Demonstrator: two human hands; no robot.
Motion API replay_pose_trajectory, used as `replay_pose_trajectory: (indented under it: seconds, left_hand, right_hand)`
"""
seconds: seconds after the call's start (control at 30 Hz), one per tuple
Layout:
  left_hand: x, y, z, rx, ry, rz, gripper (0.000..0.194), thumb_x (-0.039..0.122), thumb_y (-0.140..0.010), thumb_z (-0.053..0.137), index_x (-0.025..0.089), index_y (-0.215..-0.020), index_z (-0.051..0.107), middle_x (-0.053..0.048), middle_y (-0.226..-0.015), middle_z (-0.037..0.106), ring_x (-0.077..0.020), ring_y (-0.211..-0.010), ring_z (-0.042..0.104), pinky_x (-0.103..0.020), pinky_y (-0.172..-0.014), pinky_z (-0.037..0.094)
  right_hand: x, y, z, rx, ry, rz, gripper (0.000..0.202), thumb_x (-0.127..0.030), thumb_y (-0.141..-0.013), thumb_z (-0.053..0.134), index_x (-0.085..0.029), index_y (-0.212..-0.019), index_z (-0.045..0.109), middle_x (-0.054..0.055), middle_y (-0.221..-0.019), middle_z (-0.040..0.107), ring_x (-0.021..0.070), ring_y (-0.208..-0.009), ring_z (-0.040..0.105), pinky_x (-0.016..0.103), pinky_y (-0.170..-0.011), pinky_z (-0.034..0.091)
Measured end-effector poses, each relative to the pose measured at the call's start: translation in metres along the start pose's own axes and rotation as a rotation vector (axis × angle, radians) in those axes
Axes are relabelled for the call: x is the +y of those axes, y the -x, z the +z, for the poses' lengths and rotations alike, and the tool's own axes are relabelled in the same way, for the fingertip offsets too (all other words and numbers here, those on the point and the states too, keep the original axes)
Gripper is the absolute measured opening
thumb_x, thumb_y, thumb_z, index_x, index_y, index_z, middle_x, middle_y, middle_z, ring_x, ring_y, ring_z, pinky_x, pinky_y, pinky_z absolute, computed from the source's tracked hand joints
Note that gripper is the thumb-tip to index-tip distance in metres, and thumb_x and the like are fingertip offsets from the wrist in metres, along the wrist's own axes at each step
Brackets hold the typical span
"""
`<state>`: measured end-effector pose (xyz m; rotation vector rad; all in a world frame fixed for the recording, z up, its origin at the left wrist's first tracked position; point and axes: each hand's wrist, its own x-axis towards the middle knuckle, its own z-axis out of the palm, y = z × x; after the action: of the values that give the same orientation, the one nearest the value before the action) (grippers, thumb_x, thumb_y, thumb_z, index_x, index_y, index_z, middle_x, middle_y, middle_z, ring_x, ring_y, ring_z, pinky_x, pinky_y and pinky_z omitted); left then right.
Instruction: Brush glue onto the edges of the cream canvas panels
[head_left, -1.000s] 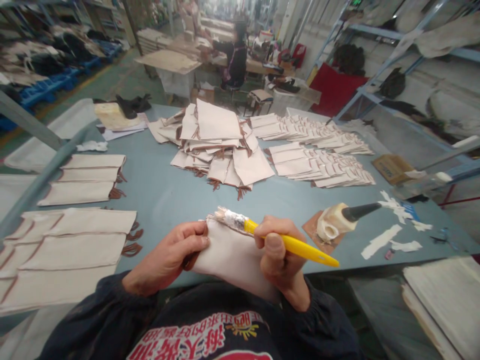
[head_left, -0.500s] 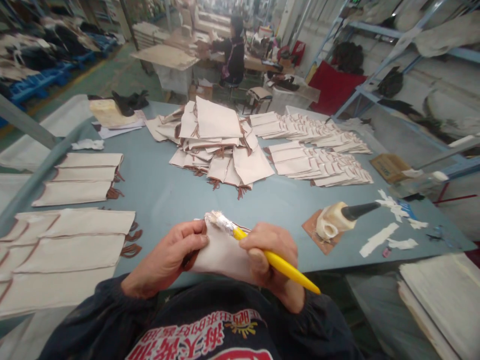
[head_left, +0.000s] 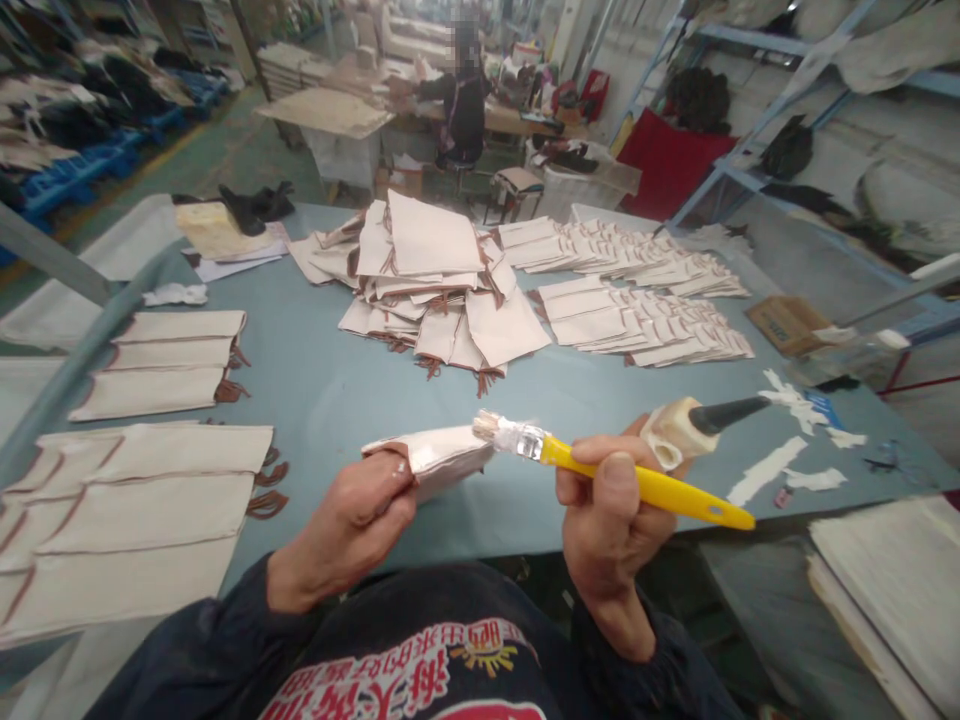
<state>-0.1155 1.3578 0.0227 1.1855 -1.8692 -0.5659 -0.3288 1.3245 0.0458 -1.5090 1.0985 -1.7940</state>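
Over the table's front edge, my left hand [head_left: 352, 525] is closed on a cream fabric piece [head_left: 442, 455] with brown trim, its upper edge whitish and tilted toward me. My right hand [head_left: 619, 515] grips the yellow handle of a paintbrush [head_left: 645, 485]. White matter coats the brush's bristles and ferrule, and the tip is at the right end of the fabric piece; whether they touch I cannot tell. Just beyond my right hand stands a cream glue pot [head_left: 671, 435] with a dark spout or handle, partly hidden by the hand.
A heap of cream pieces [head_left: 442, 240] lies mid-table, with overlapping rows [head_left: 637, 320] to its right. More pieces [head_left: 150, 500] with brown tassels are laid out at left. White scraps [head_left: 769, 470] and a small cardboard box [head_left: 787, 325] sit at right. A person [head_left: 461, 110] sits farther back.
My right hand has moved right with the paintbrush, off the fabric's left corner and away from its face. My left hand has turned the fabric piece so its edge faces up.
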Motion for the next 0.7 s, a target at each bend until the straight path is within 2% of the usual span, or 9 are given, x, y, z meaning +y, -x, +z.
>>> replay_pose_trajectory:
  seconds: [0.07, 0.1, 0.2, 0.37, 0.53, 0.7]
  left_hand:
    - [-0.005, 0.003, 0.004, 0.043, -0.201, 0.21, 0.029, 0.003, -0.09, 0.048, 0.02, -0.067, 0.056, 0.0, -0.06, 0.058, -0.0154, -0.057, 0.05, -0.029, -0.061, 0.042]
    - [-0.007, 0.004, 0.006, 0.049, -0.28, 0.267, 0.029, 0.001, -0.089, 0.048, 0.021, -0.069, 0.056, 0.0, -0.061, 0.059, -0.016, -0.057, 0.05, -0.03, -0.062, 0.041]
    - [-0.015, 0.009, 0.011, 0.039, -0.459, 0.34, 0.029, 0.0, -0.09, 0.048, 0.021, -0.072, 0.058, -0.003, -0.062, 0.062, -0.0177, -0.058, 0.052, -0.032, -0.061, 0.04]
    - [-0.021, 0.012, 0.015, 0.029, -0.633, 0.357, 0.03, 0.002, -0.092, 0.048, 0.02, -0.072, 0.061, -0.003, -0.062, 0.063, -0.0198, -0.062, 0.055, -0.034, -0.065, 0.04]
    - [-0.025, 0.017, 0.019, 0.02, -0.638, 0.349, 0.034, 0.003, -0.092, 0.043, 0.021, -0.066, 0.057, -0.005, -0.063, 0.063, -0.022, -0.066, 0.056, -0.036, -0.07, 0.042]
    - [-0.033, 0.025, 0.026, 0.04, -0.587, 0.309, 0.03, 0.001, -0.088, 0.048, 0.021, -0.069, 0.06, -0.004, -0.066, 0.064, -0.0234, -0.072, 0.058, -0.039, -0.078, 0.045]
  right_hand:
    - [-0.003, 0.001, -0.002, -0.01, -0.005, 0.05, 0.027, -0.034, -0.103, 0.052, -0.022, -0.082, 0.063, -0.007, -0.054, 0.05, 0.0085, -0.041, 0.045, 0.022, -0.04, 0.035]
    - [-0.003, 0.003, -0.003, -0.024, -0.005, 0.063, 0.027, -0.034, -0.103, 0.052, -0.022, -0.081, 0.063, -0.007, -0.054, 0.05, 0.008, -0.04, 0.044, 0.022, -0.04, 0.034]
    - [0.002, 0.008, -0.004, -0.072, 0.006, 0.074, 0.026, -0.033, -0.103, 0.052, -0.022, -0.083, 0.064, -0.008, -0.052, 0.049, 0.0075, -0.039, 0.042, 0.021, -0.039, 0.033]
    - [0.014, 0.024, -0.003, -0.252, 0.128, 0.089, 0.022, -0.032, -0.1, 0.054, -0.021, -0.087, 0.067, -0.006, -0.054, 0.05, 0.01, -0.043, 0.047, 0.024, -0.042, 0.038]
    - [0.004, 0.039, -0.006, -0.442, 0.114, 0.131, 0.026, -0.033, -0.101, 0.05, -0.022, -0.083, 0.066, -0.005, -0.052, 0.05, 0.0116, -0.043, 0.047, 0.024, -0.04, 0.038]
    - [0.014, 0.032, -0.007, -0.308, 0.199, 0.159, 0.03, -0.036, -0.101, 0.047, -0.021, -0.084, 0.067, -0.003, -0.054, 0.052, 0.0122, -0.045, 0.05, 0.024, -0.041, 0.04]
